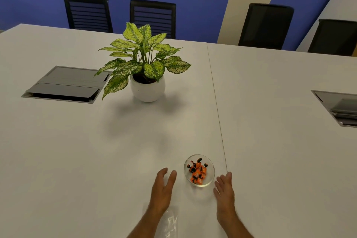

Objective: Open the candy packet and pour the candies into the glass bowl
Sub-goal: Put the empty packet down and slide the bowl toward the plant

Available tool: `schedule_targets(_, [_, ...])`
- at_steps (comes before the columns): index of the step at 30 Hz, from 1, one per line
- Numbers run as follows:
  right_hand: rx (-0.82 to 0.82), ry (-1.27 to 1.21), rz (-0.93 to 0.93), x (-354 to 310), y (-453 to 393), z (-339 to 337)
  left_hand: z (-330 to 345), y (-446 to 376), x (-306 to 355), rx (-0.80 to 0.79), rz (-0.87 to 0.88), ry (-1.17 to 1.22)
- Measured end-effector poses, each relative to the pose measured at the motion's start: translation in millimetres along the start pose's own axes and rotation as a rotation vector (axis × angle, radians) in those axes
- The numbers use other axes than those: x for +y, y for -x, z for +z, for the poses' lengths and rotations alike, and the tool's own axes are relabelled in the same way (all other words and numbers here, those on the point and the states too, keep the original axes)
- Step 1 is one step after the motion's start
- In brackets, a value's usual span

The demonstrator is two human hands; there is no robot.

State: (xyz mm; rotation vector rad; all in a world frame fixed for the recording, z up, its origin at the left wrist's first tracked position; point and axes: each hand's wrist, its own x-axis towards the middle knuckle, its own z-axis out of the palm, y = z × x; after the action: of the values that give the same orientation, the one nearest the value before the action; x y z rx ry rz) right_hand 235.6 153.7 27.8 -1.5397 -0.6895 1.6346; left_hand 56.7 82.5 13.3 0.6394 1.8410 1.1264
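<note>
Both open hands [161, 191] [225, 193] flank the candy-filled glass bowl [210, 177].

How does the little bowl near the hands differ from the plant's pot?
The glass bowl is clear, shallow and wide open; the plant pot is white, opaque, rounder and taller. The bowl holds orange-and-black wrapped candies; the pot holds a leafy plant. The bowl sits between the person's open hands, the pot farther back. Both stand upright on the white table.

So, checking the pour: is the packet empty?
Looks empty: the clear packet lies flat by the left hand; orange candies fill the bowl.
</note>
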Motion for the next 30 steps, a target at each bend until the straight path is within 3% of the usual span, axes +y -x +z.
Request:
schedule_targets(4, [-0.113, -0.055, 0.014, -15, -5, 11, 29, -7, 28, -0.146, -0.070, 0.058])
schedule_targets(9, [-0.212, -0.028, 0.051, -13, -14, 18, 48, -16, 38, -0.212, -0.109, 0.160])
schedule_targets(20, [-0.223, -0.111, 0.080, -19, -30, 26, 67, -20, 48, -0.175, -0.104, 0.303])
schedule_targets(30, [-0.279, -0.104, -0.038, -90, -81, 63, 81, -80, 121, -0.162, -0.007, 0.338])
